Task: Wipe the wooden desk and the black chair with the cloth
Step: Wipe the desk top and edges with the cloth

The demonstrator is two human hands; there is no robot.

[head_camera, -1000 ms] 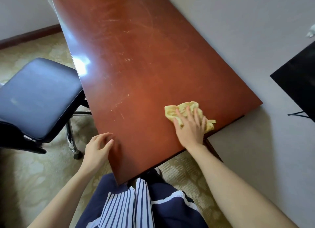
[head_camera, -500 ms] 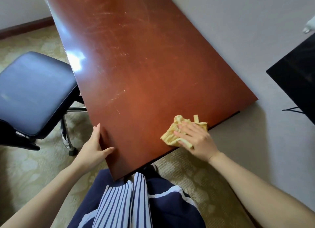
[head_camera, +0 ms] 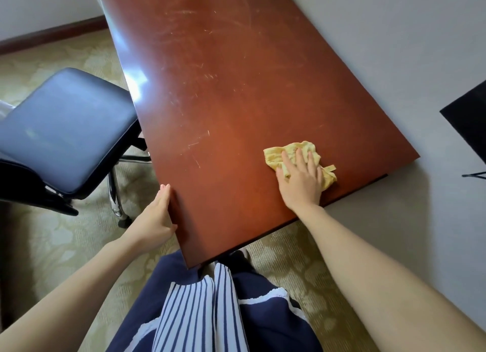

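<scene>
The reddish-brown wooden desk (head_camera: pixel 236 101) fills the middle of the view, running from the near corner by the person's body up and away, its glossy top marked with fine pale scratches and a bright glare patch near its left edge. A plain pale wall (head_camera: pixel 394 49) lies along its right side, and patterned beige carpet (head_camera: pixel 52 233) covers the floor below. The black chair (head_camera: pixel 65 130) stands left of the desk, its padded seat just beside the desk edge and its chrome leg (head_camera: pixel 114 191) on the carpet. At the bottom is the person's navy garment with a blue-and-white striped panel (head_camera: pixel 200 312). A dark flat object (head_camera: pixel 470 120) cuts in at the right border. The left hand (head_camera: pixel 157 217) rests against the desk's left edge near the near corner, fingers straight and together, holding nothing. The right hand (head_camera: pixel 302 183) lies flat with fingers spread, pressing down on the crumpled yellow cloth (head_camera: pixel 278 157), which sits on the desk top close to its near right edge.
</scene>
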